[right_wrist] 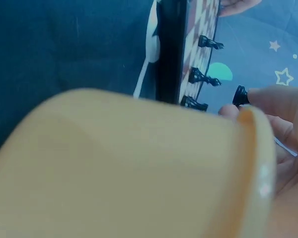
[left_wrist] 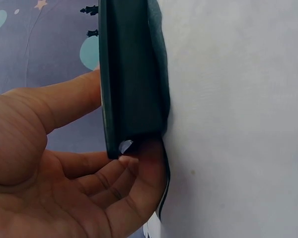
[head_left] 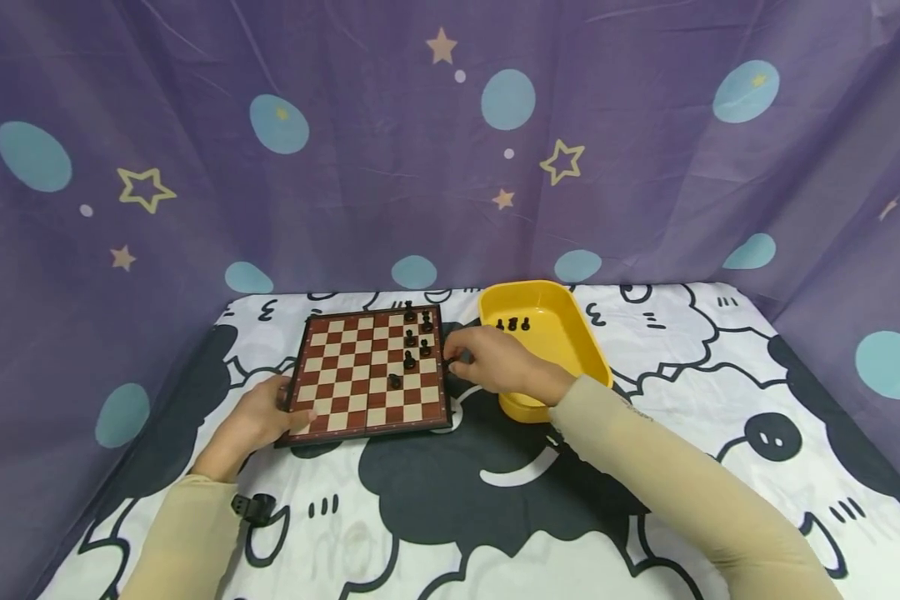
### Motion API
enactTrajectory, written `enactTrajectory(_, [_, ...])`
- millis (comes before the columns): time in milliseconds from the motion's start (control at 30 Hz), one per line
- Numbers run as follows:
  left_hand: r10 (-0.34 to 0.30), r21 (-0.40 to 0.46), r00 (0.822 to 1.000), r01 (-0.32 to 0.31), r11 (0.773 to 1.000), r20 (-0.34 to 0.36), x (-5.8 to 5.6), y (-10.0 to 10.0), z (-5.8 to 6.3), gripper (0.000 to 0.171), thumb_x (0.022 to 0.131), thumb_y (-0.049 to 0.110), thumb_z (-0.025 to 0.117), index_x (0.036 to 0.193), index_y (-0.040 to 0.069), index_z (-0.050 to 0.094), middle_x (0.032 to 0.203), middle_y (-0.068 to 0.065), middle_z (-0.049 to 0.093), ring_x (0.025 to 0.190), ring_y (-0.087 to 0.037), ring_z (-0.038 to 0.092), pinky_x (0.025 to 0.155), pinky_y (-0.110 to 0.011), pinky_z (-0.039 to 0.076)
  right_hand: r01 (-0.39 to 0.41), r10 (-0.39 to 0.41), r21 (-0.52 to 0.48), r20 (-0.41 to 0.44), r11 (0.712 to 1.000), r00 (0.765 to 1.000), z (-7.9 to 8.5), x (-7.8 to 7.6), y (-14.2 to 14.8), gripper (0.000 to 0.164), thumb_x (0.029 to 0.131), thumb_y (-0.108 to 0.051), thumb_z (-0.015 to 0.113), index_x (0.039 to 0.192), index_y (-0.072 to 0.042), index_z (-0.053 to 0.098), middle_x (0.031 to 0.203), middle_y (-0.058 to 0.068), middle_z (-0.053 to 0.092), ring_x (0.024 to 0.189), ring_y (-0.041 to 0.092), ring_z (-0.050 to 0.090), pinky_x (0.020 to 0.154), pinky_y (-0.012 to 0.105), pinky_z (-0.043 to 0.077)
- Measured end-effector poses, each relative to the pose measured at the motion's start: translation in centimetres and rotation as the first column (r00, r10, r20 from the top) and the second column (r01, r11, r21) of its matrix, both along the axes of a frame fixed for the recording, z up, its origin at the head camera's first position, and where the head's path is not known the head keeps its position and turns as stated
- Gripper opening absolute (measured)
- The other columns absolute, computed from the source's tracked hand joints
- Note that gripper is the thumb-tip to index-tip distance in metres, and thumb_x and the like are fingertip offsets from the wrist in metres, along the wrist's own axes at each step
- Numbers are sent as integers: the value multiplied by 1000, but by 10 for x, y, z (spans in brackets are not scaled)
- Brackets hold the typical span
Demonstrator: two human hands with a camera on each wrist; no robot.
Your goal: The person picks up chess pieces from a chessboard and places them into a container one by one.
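Note:
The chessboard [head_left: 337,367], with red-brown and cream squares, lies on the patterned cloth. My left hand [head_left: 258,417] grips its near left corner, thumb on top; in the left wrist view, the other fingers [left_wrist: 139,188] curl around its dark side. Several black chess pieces [head_left: 409,339] stand toward the board's right side, and one [head_left: 395,381] looks tilted or lying nearer the middle. Just off the right edge, my right hand [head_left: 498,358] pinches a black chess piece [right_wrist: 241,95] between thumb and fingertips. Which piece it is cannot be told, as the fingers cover part of it.
A yellow tray [head_left: 588,350] sits right of the board beneath my right forearm, with several black chess pieces [head_left: 513,323] at its far left. The tray wall [right_wrist: 139,163] fills much of the right wrist view. Behind the table hangs a purple curtain [head_left: 390,167].

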State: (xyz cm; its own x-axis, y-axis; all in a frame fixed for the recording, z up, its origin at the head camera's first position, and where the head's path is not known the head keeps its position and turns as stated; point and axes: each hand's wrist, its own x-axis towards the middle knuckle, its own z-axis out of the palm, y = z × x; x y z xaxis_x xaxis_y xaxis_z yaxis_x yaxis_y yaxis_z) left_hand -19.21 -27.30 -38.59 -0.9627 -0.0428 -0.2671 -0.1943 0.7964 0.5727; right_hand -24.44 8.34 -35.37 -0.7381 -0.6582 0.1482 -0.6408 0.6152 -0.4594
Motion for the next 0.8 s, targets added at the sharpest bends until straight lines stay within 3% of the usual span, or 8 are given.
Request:
enactTrajectory(200, [0,3,1000,0,1000,-1,0,0,-1,82,82,32,76,137,-11,32,112,-27,56,94,-33,57,75,-46,45,9,-9,-18,-10,1000,1000,7,0,15,11,91,-18,66,102,-18,67,92,-9,64,81,6,57,73,27,48])
enactTrajectory(467, [-3,7,1000,3,1000,-9,0,0,-1,80,82,31,76,135,-12,34,108,-25,58,92,-32,58,73,-44,46,41,-42,-20,-38,999,998,14,-6,35,11,89,-15,68,100,-12,69,92,-4,66,80,11,59,73,30,49])
enactTrajectory(800, [-8,6,1000,8,1000,-6,1,1,-1,82,83,32,75,137,-12,32,110,-26,58,93,-31,59,74,-45,46,72,-78,-98,-52,993,996,18,-20,60,7,86,-9,69,93,-8,69,85,-3,65,75,14,57,71,32,47])
